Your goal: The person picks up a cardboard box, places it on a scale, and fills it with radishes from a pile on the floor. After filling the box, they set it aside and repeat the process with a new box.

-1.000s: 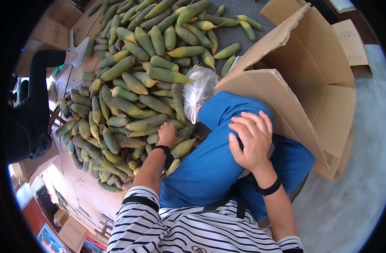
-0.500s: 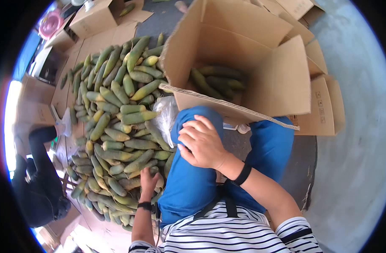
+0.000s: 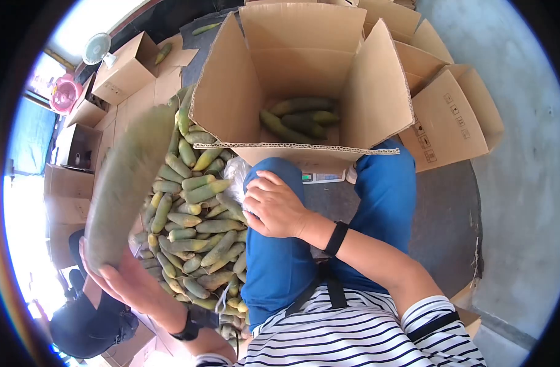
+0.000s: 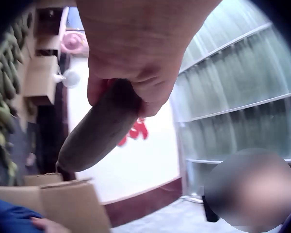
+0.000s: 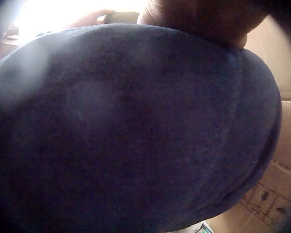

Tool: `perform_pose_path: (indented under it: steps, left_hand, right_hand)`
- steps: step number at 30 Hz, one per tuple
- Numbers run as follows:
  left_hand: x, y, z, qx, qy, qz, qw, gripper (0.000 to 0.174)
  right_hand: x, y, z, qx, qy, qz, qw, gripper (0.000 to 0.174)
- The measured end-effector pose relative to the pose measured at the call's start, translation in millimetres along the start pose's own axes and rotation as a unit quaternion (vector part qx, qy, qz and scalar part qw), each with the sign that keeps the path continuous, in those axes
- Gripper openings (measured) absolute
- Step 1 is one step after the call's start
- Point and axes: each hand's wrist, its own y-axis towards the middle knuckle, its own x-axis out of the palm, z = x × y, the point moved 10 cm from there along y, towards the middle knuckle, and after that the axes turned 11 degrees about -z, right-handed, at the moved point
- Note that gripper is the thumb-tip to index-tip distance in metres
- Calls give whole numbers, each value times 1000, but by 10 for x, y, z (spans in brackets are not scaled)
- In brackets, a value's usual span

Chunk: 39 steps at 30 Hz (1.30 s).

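My left hand (image 3: 133, 284) grips a long green radish (image 3: 124, 177) by its lower end, raised at the left of the head view above the pile. In the left wrist view, thumb and fingers close round one end of the radish (image 4: 99, 128), whose other end points down and left. Beside that arm lies a big heap of green radishes (image 3: 216, 226). My right hand (image 3: 274, 202) rests on the knee of the blue trousers (image 3: 271, 263). Ahead of the knees an upright cardboard box (image 3: 378, 92) stands with flaps up, several green radishes (image 3: 298, 119) at its bottom.
More cardboard boxes (image 3: 451, 119) stand behind and right of the open box. A scale display (image 3: 323, 177) shows beneath its near edge. Further left are a box (image 3: 124, 70), a white fan (image 3: 97, 49) and a pink basin (image 3: 66, 95). Another person in a dark cap (image 3: 93, 324) is at lower left.
My left hand has come up from the heap with a green radish in it. The right hand stays on the knee. The head view has turned, bringing the box's inside into sight.
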Motion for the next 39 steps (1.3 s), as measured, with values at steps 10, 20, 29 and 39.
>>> perform_pose_path:
  steps: [10, 20, 29, 39]
  left_hand:
    - [2617, 305, -599, -107, -11, -314, 943, 51]
    - [2443, 13, -331, 233, 277, -288, 887, 24]
    - [1265, 181, -781, 69, 93, -149, 982, 22]
    - [-465, -2488, -3555, -268, 550, -457, 646, 48]
  right_hand:
    - [81, -38, 65, 30, -4, -63, 998, 17]
    - [74, 8, 32, 12, -29, -32, 999, 18]
    - [2, -21, 76, 3, -33, -17, 999, 11]
    - [74, 60, 57, 4, -38, -61, 997, 9]
